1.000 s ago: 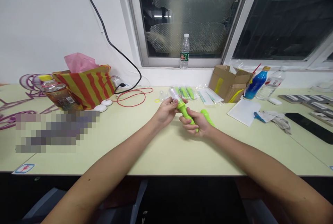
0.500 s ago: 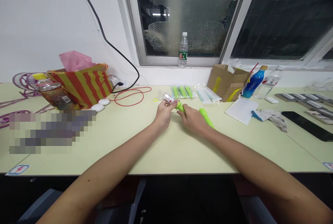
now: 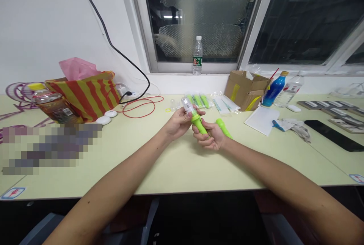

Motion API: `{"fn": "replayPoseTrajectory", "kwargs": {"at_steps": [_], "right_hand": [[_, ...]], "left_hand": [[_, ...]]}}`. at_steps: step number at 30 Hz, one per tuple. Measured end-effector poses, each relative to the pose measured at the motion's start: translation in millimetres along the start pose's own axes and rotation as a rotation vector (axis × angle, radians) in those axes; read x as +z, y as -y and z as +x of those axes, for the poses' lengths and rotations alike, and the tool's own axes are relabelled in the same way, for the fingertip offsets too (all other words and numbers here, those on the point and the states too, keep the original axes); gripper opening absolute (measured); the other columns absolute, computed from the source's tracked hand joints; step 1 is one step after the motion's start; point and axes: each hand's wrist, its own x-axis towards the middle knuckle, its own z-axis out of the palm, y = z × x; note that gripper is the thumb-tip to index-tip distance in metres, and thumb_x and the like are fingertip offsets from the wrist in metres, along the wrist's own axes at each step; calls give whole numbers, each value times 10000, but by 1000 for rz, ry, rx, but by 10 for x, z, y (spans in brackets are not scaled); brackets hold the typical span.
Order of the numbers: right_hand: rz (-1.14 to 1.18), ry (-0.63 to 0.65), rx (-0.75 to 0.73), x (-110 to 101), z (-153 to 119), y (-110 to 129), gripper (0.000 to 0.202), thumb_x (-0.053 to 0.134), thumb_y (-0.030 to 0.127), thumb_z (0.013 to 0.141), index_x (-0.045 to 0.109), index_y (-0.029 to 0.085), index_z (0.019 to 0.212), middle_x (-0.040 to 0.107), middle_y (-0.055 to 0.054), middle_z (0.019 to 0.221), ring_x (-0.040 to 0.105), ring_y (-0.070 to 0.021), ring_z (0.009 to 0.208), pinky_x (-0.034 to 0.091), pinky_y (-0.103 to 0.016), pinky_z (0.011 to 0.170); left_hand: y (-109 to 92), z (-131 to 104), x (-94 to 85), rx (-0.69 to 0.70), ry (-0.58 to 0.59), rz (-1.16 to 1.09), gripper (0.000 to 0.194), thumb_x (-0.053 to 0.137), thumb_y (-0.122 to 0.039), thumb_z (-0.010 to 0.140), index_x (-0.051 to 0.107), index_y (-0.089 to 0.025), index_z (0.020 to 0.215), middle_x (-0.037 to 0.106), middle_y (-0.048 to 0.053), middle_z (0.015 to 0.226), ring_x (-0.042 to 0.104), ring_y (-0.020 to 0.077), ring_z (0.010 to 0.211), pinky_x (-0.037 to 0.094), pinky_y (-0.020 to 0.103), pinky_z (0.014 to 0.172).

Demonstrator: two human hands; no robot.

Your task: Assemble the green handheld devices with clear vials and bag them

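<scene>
A green tube with a clear domed cap [image 3: 187,104] is held between my two hands, tilted with the cap up and to the left. My left hand [image 3: 179,123] grips it near the base of the cap. Lower down, my right hand [image 3: 209,135] is closed around the green handle [image 3: 200,125]. A second green piece [image 3: 223,128] lies on the table just right of my right hand. Behind my hands are bagged green parts [image 3: 202,101], small clear caps [image 3: 173,104] and a yellow ring [image 3: 168,110].
A striped bag [image 3: 88,95] and a tea bottle [image 3: 54,104] stand left, near a red cable [image 3: 139,116]. To the right are a cardboard box [image 3: 247,89], a blue bottle [image 3: 274,90], white paper [image 3: 262,120], a glove [image 3: 297,127] and a black phone-like slab [image 3: 334,135].
The green tube has been raised and turned more upright, showing its clear cap and handle. My right hand has rolled over, so its fingers now show around the handle. The view has shifted slightly.
</scene>
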Motion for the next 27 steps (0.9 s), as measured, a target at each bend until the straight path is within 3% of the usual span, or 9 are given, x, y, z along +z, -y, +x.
{"fn": "replayPoseTrajectory", "kwargs": {"at_steps": [3,6,8,10,12,14,20,24,27], "right_hand": [[-210,-162,-117,20,45,-8,451,265,619,961,475,220,984,316,71,616,157,-83,410,177,-195,363],[-723,-576,-364,42,116,-32,367,417,577,932,488,217,937,431,33,678,347,-114,506,271,-233,472],[-1126,-814,-435,63,155,-64,280,497,489,915,479,211,891,501,0,738,434,-148,619,287,-258,552],[-1395,-908,-408,108,183,-111,214,500,418,920,469,208,895,543,-31,795,460,-173,685,272,-278,592],[-1474,-887,-381,179,201,-162,189,460,395,943,456,208,918,553,-41,796,462,-180,679,259,-287,594],[-1413,-842,-388,256,211,-206,192,438,403,956,438,217,908,529,-16,727,454,-175,645,264,-284,588],[-966,-735,-506,393,220,-263,314,482,482,929,392,222,777,435,40,643,401,-122,550,307,-255,542],[-598,-502,-325,454,241,-210,353,477,567,905,385,235,826,404,70,614,299,-84,405,266,-239,422],[-682,-434,-226,399,193,-9,389,433,596,915,492,212,887,471,31,628,422,-123,433,331,-268,433]], "left_hand": [[7,12,9,1,-74,23,414,817,-250,702,623,-146,1053,691,119,1022,632,292,1099,487,350,839],[38,80,-20,67,-268,14,391,799,-209,692,607,-145,1026,692,112,1002,670,253,992,491,319,779],[52,140,-35,125,-388,-44,339,792,-259,698,593,-145,947,683,76,885,682,208,872,498,311,776],[53,198,-30,161,-506,-109,323,786,-344,707,550,-159,829,617,13,708,651,154,697,504,293,721],[38,241,0,164,-612,-137,377,790,-379,696,469,-183,725,493,-51,566,554,103,527,477,259,601],[11,260,51,157,-647,-110,427,799,-329,675,392,-201,672,395,-86,498,452,76,433,423,236,503],[-116,219,175,153,-445,23,489,769,-245,683,284,-205,631,314,-101,454,380,66,370,372,221,436],[-176,196,116,122,-325,22,472,764,-246,696,298,-204,637,300,-105,452,368,66,370,371,223,439],[-183,200,7,117,-331,2,475,778,-246,684,309,-198,624,337,-94,468,430,71,421,430,239,502]]}}
